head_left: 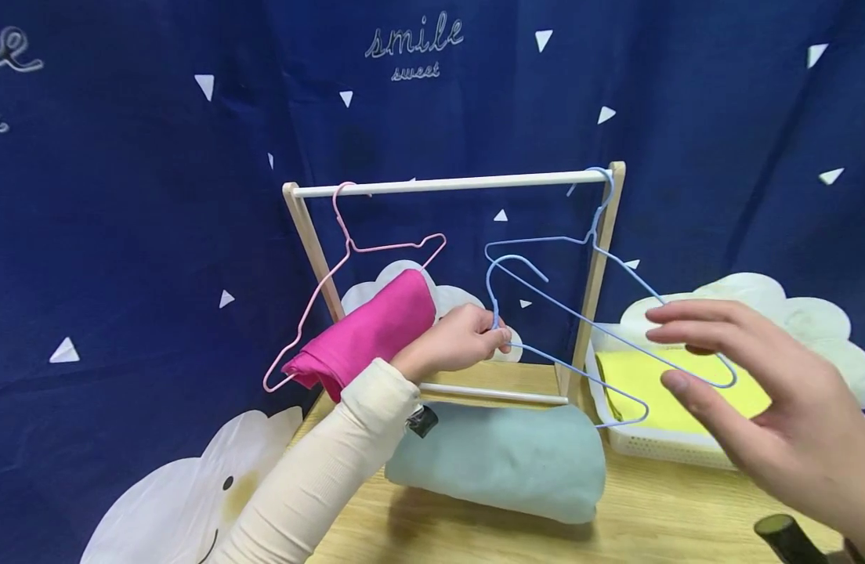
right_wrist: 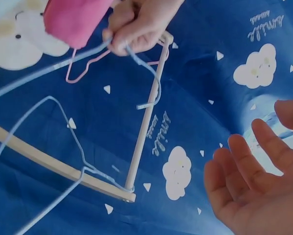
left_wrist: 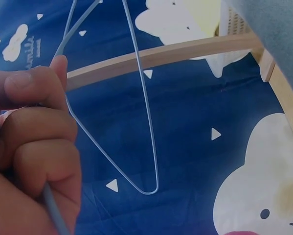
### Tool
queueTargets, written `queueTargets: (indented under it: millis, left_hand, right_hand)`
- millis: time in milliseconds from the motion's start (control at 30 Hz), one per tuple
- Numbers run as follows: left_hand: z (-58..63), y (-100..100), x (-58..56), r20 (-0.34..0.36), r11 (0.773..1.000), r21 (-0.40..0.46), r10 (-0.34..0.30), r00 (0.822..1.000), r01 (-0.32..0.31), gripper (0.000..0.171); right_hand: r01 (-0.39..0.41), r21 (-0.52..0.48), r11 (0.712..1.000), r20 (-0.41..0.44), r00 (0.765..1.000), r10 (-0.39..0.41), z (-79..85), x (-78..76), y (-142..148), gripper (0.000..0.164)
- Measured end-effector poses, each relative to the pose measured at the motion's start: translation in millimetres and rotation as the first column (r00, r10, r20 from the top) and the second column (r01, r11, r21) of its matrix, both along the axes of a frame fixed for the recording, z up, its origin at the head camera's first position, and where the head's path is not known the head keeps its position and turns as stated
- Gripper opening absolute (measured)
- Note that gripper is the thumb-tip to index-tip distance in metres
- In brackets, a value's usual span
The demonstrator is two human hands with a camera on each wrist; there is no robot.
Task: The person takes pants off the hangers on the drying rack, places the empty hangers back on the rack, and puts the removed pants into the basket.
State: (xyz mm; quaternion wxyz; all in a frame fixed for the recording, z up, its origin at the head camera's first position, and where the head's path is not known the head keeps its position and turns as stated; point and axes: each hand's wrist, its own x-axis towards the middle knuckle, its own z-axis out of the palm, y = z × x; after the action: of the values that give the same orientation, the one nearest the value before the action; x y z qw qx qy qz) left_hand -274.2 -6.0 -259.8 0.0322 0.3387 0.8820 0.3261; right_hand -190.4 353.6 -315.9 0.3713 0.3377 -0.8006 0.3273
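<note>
Notably, right hand, outside left wrist view

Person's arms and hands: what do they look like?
The left hand and right hand are ungloved. The left sleeve is cream with a broad cuff; a small black object shows beside it. Another dark object shows below the right hand.

A long, cream-white, softly creased cloth sleeve covers the left forearm, ending in a matching, loosely wrinkled cuff. Just beyond the cuff shows the bare left hand. Beside the cuff, on its right, sits a small, glossy black, rounded device. Well to the right of the cuff, near the bare right hand, is a stubby black cylinder with a dull olive end face
</note>
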Motion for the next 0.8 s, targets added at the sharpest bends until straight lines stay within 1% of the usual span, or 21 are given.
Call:
queueTargets:
  millis: [33, 67, 100, 167, 233, 267, 333, 400, 433, 533, 600, 667, 800]
  left_hand:
    - [-0.3, -1, -0.1, -0.004, 1.0, -0.002, -0.001, 1.0, 0.001, 0.032]
    - [-0.4, -1, 0.1, -0.006, 1.0, -0.001, -0.002, 1.0, 0.002, 0.032]
    - [-0.5, -1, 0.1, -0.007, 1.0, -0.003, -0.001, 1.0, 0.001, 0.032]
    - [-0.2, -2, 0.6, -0.001, 1.0, -0.005, 0.0, 1.0, 0.0, 0.032]
    - [0.3, -2, 1.1, 0.003, 1.0, -0.005, 0.004, 1.0, -0.004, 0.031]
    - [0.5, -3, 1.2, 0.004, 1.0, -0.004, 0.004, 1.0, -0.003, 0.031]
    - [0.8, -3, 1.3, 0.014, 1.0, -0.001, -0.003, 1.0, 0.003, 0.032]
    - [1.1, -4, 1.6, 0.028, 1.0, 0.014, -0.006, 1.0, 0.006, 0.035]
    - [1.3, -5, 1.8, 0.041, 1.0, 0.028, -0.007, 0.999, 0.006, 0.036]
    - [2.8, -7, 3.0, 0.089, 0.997, 0.079, -0.005, 0.996, -0.002, 0.036]
    - [3.4, -8, 3.1, 0.102, 0.995, 0.101, 0.001, 0.995, -0.011, 0.033]
    - [3.4, -8, 2.4, 0.099, 0.994, 0.109, 0.014, 0.995, -0.025, 0.03]
    - [1.6, -8, 0.0, 0.055, 0.992, 0.107, 0.068, 0.996, -0.073, 0.032]
  right_hand:
    - [0.042, 0.022, 0.999, 0.01, 0.999, -0.043, 7.8, 19.0, -19, 0.059]
    - [0.06, 0.038, 0.997, -0.001, 0.998, -0.06, 15.7, 35.1, -35, 0.056]
    - [0.066, 0.027, 0.997, -0.002, 0.998, -0.066, 22.8, 48.7, -49, 0.053]
    - [0.101, 0.041, 0.994, -0.014, 0.995, -0.101, 31.7, 66.5, -67, 0.048]
    - [0.124, 0.054, 0.991, -0.007, 0.992, -0.124, 38.0, 79.1, -79, 0.047]
    - [0.118, 0.053, 0.992, -0.013, 0.993, -0.117, 40.0, 82.8, -84, 0.047]
    - [0.137, 0.075, 0.988, -0.005, 0.991, -0.137, 41.8, 88.2, -90, 0.049]
    - [0.126, 0.076, 0.989, 0.001, 0.992, -0.126, 42.0, 90.2, -95, 0.052]
    - [0.111, 0.072, 0.991, -0.009, 0.994, -0.11, 40.1, 89.4, -96, 0.051]
    - [0.1, 0.075, 0.992, 0.017, 0.995, -0.102, 34.7, 87.6, -99, 0.052]
    - [0.094, 0.087, 0.992, 0.038, 0.994, -0.098, 30.6, 85.5, -100, 0.054]
    - [0.093, 0.106, 0.99, 0.06, 0.993, -0.099, 26.7, 83.1, -101, 0.057]
    - [0.094, 0.14, 0.986, 0.096, 0.989, -0.108, 18.1, 77.5, -103, 0.059]
